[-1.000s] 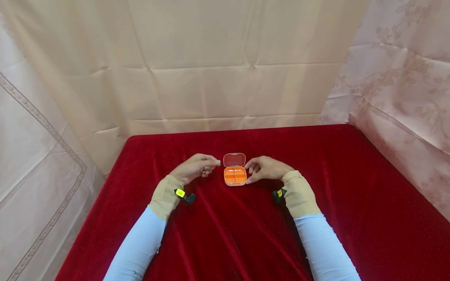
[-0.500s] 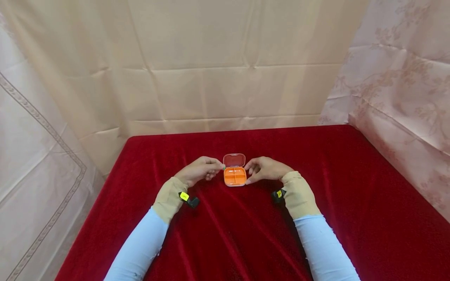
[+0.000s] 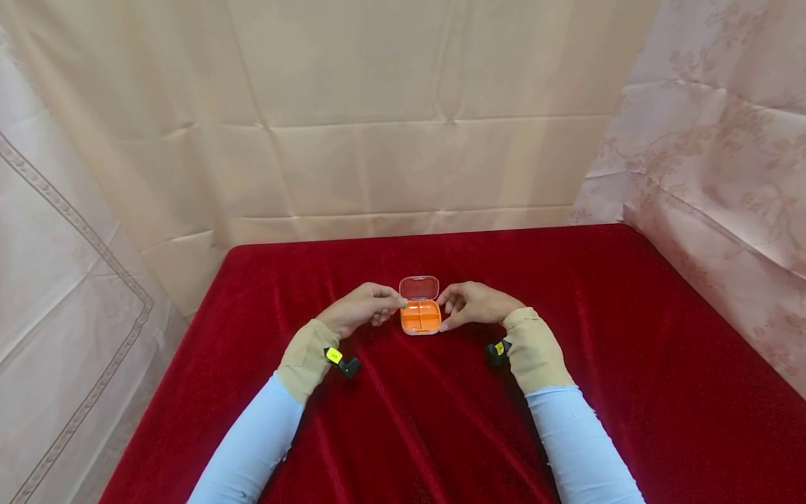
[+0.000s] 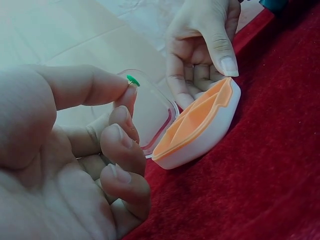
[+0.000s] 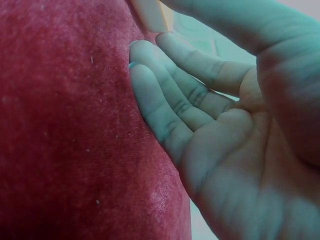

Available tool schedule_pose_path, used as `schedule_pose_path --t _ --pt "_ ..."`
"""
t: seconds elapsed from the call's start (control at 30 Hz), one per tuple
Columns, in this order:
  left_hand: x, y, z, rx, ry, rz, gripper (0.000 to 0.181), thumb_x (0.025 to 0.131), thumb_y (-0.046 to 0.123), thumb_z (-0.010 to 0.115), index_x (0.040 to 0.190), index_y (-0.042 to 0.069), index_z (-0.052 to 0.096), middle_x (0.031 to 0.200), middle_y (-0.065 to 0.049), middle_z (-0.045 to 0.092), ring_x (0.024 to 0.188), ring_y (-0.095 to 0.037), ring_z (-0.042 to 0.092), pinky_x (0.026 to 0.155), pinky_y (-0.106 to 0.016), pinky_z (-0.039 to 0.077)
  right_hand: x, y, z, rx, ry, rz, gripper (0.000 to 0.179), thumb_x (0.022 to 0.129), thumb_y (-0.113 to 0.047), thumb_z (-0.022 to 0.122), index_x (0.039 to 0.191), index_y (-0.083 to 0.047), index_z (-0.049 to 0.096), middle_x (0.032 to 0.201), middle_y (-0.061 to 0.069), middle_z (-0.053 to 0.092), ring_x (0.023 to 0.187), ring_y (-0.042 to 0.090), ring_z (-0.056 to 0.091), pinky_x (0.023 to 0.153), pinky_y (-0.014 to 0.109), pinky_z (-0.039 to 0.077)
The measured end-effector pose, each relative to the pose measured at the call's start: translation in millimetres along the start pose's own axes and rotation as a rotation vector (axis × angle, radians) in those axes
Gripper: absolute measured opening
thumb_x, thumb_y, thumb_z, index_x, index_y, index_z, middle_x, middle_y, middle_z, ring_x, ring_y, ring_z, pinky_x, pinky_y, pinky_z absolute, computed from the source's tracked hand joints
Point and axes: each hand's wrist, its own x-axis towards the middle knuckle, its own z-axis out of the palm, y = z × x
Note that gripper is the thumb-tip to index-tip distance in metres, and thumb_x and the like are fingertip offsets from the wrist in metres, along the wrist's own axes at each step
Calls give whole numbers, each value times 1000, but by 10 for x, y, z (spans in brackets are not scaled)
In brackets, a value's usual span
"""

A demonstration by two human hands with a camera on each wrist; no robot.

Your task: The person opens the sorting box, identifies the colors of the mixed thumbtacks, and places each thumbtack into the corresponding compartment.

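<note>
My left hand point(image 3: 362, 308) pinches a green thumbtack point(image 4: 133, 80) between thumb and forefinger, its thin metal pin showing in the left wrist view. The other left fingers curl loosely below. Those fingertips overlap the upper left corner of an orange and white pill box point(image 4: 197, 146) in the head view. The box sits on the red cloth with its clear lid point(image 3: 419, 288) raised at the back, and dividers split its orange inside into several compartments. At its right side my right hand point(image 3: 481, 302) holds the box with the thumb at the near corner and fingers farther back.
Red velvet cloth point(image 3: 403, 420) covers the table, with soft folds in front of the box. A beige curtain point(image 3: 403, 140) hangs behind the table's far edge. Patterned cloth point(image 3: 724, 140) hangs at the right and pale cloth point(image 3: 63, 280) at the left.
My left hand has moved right and slightly nearer with the thumbtack, from beside the pill box to over its upper left corner. The right hand and box have stayed in place.
</note>
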Motion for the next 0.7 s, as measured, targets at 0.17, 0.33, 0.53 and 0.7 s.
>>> schedule_pose_path --t 0.17,0.33,0.53,0.7 --pt "-1 13 14 10 2 -2 27 102 20 66 101 -7 65 69 -1 47 64 -14 43 59 -26 38 -1 0 3 -4 -2 -1 47 81 -22 90 118 -6 67 100 4 64 92 19 62 82 32 53" --pt "11 1 14 18 -1 -10 27 102 21 66 99 -6 66 69 -1 47 64 -14 43 59 -26 39 -8 -19 9 -12 1 0 50 81 -22 90 120 -5 66 101 5 64 93 20 61 83 33 52" --pt "10 -12 10 26 0 -19 28 102 22 66 97 -6 64 68 -1 46 64 -14 43 60 -26 39 0 -34 16 -25 4 2 53 79 -23 91 122 -6 65 101 6 64 93 20 59 82 33 50" --pt "16 -21 14 24 -4 -17 29 102 21 66 97 -7 63 68 0 46 64 -13 43 59 -26 39 16 -13 17 -28 3 0 53 80 -23 91 123 -6 64 101 5 64 93 20 59 81 32 50"
